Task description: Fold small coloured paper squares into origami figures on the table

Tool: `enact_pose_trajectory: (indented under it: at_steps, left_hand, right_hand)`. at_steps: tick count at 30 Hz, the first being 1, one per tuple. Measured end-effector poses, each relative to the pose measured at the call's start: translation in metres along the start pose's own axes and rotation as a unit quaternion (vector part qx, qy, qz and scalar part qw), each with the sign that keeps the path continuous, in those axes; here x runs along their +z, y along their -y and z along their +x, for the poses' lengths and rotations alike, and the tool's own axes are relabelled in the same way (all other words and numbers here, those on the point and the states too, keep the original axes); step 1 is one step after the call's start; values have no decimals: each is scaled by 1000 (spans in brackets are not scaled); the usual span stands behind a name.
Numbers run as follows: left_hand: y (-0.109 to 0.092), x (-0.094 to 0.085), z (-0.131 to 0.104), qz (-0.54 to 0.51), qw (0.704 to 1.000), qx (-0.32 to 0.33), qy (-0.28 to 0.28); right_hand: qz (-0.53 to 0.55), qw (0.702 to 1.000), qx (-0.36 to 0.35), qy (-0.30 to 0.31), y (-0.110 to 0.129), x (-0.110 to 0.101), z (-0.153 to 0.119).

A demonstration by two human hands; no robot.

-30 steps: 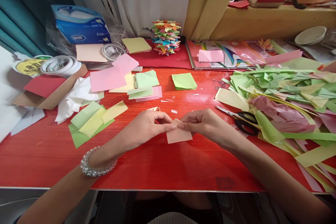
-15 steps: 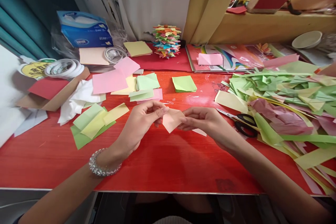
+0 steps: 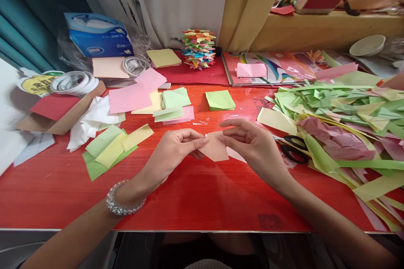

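A small pale-pink square of paper [image 3: 216,147] is up off the red table between my hands. My left hand [image 3: 181,147] pinches its left corner between thumb and fingers. At the upper right corner, my right hand [image 3: 252,147] has its thumb on the paper; the index finger is lifted, and the other fingers curl behind. Another pale-pink piece [image 3: 236,155] lies on the table, partly covered by my right hand. Black-handled scissors [image 3: 295,149] rest just right of that hand, their blades mostly hidden.
Green paper squares [image 3: 220,100] sit beyond my hands. Green and yellow pieces [image 3: 110,151] lie to the left, near white tissue [image 3: 90,122]. Folded green paper and cut strips [image 3: 341,105] heap on the right. A colourful folded-paper stack [image 3: 198,49] stands at the back.
The paper has turned and now shows a squarer outline. My right hand's index finger has lifted away from it, and my left hand has shifted slightly right.
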State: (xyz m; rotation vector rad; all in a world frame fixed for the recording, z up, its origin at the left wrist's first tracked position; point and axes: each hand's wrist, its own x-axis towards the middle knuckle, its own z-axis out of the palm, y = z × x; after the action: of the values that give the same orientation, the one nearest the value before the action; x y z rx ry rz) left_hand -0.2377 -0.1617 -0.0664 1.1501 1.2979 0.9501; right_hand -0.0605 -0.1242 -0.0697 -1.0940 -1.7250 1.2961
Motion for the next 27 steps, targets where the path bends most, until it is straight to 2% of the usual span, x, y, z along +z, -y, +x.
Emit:
enact_pose_trajectory:
  at_steps: [4, 7, 10, 13, 15, 21, 24, 27]
  left_hand:
    - [0, -2, 0, -9, 1000, -3, 6]
    - [-1, -3, 0, -9, 1000, -5, 3]
    - [-1, -3, 0, 6, 1000, 0, -1]
    - [-2, -3, 0, 27, 1000, 5, 10]
    - [-3, -2, -1, 43, 999, 8, 12]
    - [-4, -1, -2, 55, 998, 24, 23]
    - [-3, -1, -1, 54, 997, 26, 42]
    - [-2, -1, 0, 56, 997, 25, 52]
  right_hand:
    - [-139, 984, -91, -69, 0, 5, -6]
    - [-130, 985, -110, -41, 3, 4, -6]
    - [-2, 999, -38, 0, 4, 1, -3]
    - [129, 991, 23, 15, 2, 0, 1]
    - [177, 982, 59, 34, 0, -1, 3]
    - [189, 952, 180, 157, 0, -6, 8]
    - [162, 949, 210, 172, -1, -7, 8]
    - [149, 952, 208, 170, -3, -6, 9]
